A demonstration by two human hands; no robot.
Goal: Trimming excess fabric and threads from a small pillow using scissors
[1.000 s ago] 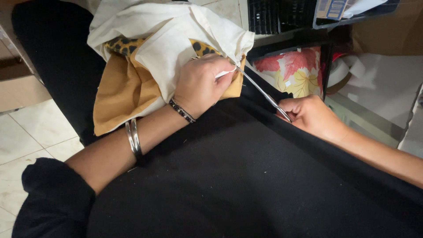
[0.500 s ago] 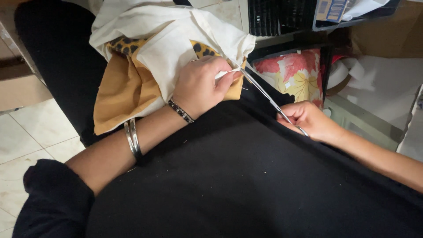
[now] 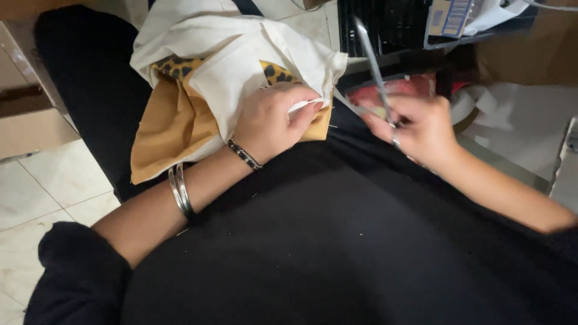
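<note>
My left hand (image 3: 271, 120) pinches the edge of a cream cloth (image 3: 235, 54) that lies over my lap, thumb and fingers closed on the fold. Under the cream layer show a leopard-print piece (image 3: 174, 65) and a tan cloth (image 3: 168, 132). Two bangles and a beaded bracelet sit on that forearm. My right hand (image 3: 421, 129) is to the right of the cloth, gripping a long thin metal tool (image 3: 370, 54) that points up and away, blurred by motion. A pale strand runs from the cloth's edge toward the right hand.
Black fabric (image 3: 331, 241) covers my lap across the lower frame. A cardboard box (image 3: 30, 120) stands at the left on pale floor tiles (image 3: 48, 192). A dark keyboard-like object (image 3: 391, 21), a red floral item (image 3: 385, 93) and white sheets (image 3: 524, 120) crowd the upper right.
My right hand has risen and moved closer to the cloth, and the metal tool has swung from slanting toward the cloth's edge to pointing upward. The left hand keeps its pinch.
</note>
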